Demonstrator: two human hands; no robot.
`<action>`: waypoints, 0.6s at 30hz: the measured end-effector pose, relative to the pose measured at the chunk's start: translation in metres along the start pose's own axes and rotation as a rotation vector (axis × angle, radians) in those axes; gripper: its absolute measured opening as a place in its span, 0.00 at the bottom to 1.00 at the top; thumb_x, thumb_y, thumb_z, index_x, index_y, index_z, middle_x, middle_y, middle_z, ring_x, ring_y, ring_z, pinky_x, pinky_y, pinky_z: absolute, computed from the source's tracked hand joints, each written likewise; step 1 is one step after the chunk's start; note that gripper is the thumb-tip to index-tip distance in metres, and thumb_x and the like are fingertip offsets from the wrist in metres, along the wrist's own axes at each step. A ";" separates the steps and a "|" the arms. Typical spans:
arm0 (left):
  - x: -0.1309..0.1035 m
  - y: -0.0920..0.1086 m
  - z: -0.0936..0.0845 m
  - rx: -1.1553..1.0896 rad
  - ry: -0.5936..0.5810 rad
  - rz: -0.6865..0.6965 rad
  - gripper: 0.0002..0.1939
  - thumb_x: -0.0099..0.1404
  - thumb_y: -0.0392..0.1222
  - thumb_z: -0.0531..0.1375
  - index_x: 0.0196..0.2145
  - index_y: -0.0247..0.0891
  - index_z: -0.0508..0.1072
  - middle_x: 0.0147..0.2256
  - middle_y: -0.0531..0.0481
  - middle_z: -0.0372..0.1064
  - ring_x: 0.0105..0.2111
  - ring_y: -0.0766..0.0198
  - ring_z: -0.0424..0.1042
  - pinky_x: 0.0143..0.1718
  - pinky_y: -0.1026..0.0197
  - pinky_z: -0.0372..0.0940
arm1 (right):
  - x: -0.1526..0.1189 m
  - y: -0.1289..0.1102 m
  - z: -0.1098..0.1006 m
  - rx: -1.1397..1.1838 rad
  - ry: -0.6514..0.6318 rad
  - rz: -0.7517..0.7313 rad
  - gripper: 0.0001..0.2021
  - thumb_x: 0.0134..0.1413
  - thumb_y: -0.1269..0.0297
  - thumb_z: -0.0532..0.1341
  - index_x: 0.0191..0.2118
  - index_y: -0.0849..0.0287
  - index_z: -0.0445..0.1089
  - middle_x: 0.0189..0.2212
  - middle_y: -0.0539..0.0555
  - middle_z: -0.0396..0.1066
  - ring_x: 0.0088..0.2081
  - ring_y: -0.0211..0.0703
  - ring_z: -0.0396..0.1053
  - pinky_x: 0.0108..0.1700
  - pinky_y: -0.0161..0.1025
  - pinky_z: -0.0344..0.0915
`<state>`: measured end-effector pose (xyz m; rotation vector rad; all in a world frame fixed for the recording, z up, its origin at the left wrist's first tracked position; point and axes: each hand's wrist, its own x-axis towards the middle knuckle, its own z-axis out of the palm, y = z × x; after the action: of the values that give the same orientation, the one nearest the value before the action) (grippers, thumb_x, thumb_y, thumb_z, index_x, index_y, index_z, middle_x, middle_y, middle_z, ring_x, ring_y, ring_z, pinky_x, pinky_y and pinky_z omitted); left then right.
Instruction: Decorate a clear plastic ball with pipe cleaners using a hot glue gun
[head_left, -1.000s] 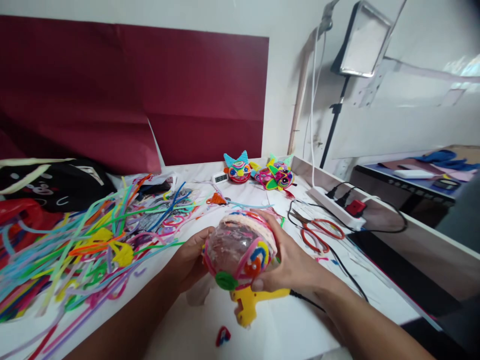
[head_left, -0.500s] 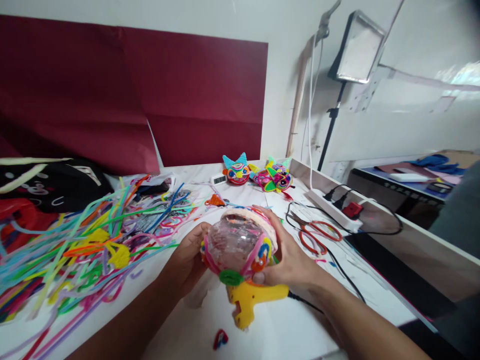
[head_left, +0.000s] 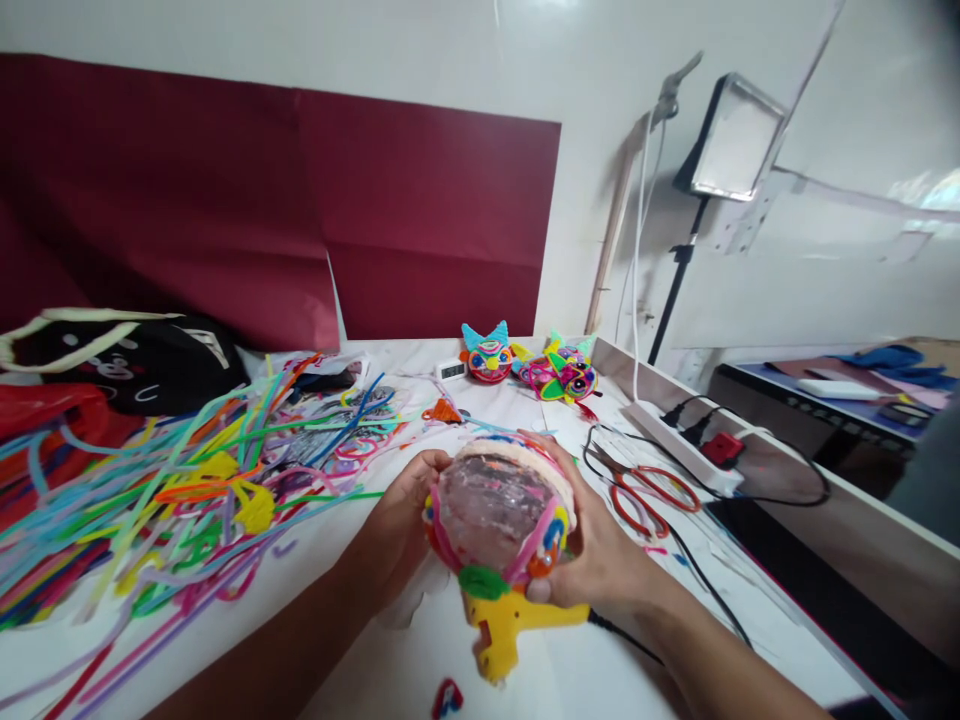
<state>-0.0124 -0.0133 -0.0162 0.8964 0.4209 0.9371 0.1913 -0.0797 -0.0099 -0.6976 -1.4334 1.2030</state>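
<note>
A clear, rounded plastic craft piece (head_left: 491, 510) trimmed with colourful pipe cleaners is between my two hands, above the table. My left hand (head_left: 411, 505) grips its left side, and my right hand (head_left: 592, 530) wraps round its right side. Pink strips and a green coil (head_left: 482, 581) decorate its near side, with a whitish band over its top. Just below the piece lies a yellow glue gun (head_left: 502, 625), partly hidden by it. A small red, white and blue pipe-cleaner bit (head_left: 448, 697) rests nearer to me.
Loose pipe cleaners (head_left: 195, 500) spread over the left. Orange-handled scissors (head_left: 649, 490), a power strip (head_left: 690, 450) and cables lie at right. Two finished-looking pipe-cleaner figures (head_left: 489, 355) and a small digital clock (head_left: 451, 371) stand at the back. A black bag (head_left: 142, 365) sits far left.
The view has shifted, so everything appears a little lower and further right. Both hands keep their hold on the craft piece, with little other visible change.
</note>
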 end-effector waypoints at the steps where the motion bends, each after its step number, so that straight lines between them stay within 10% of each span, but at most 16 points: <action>1: -0.001 0.000 0.003 0.002 -0.022 -0.007 0.13 0.59 0.45 0.68 0.41 0.41 0.75 0.39 0.50 0.77 0.37 0.59 0.75 0.37 0.61 0.68 | 0.000 0.001 0.000 0.011 -0.005 -0.003 0.54 0.33 0.64 0.78 0.66 0.47 0.49 0.63 0.58 0.60 0.62 0.56 0.62 0.65 0.51 0.56; 8: -0.005 -0.007 0.011 -0.065 -0.212 -0.204 0.29 0.65 0.62 0.57 0.51 0.35 0.75 0.45 0.39 0.77 0.47 0.48 0.74 0.46 0.52 0.69 | 0.002 0.003 0.000 0.079 0.023 0.030 0.49 0.32 0.57 0.78 0.62 0.48 0.54 0.61 0.58 0.63 0.58 0.56 0.67 0.59 0.51 0.63; 18: -0.001 -0.015 0.006 -0.200 -0.157 -0.221 0.24 0.69 0.56 0.54 0.53 0.37 0.72 0.46 0.41 0.77 0.45 0.48 0.76 0.44 0.48 0.72 | 0.008 0.005 -0.004 -0.051 0.063 0.086 0.39 0.46 0.47 0.70 0.62 0.51 0.59 0.53 0.56 0.71 0.53 0.54 0.69 0.54 0.47 0.67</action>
<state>-0.0014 -0.0207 -0.0247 0.7188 0.2791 0.6870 0.1926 -0.0696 -0.0120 -0.8330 -1.3978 1.2029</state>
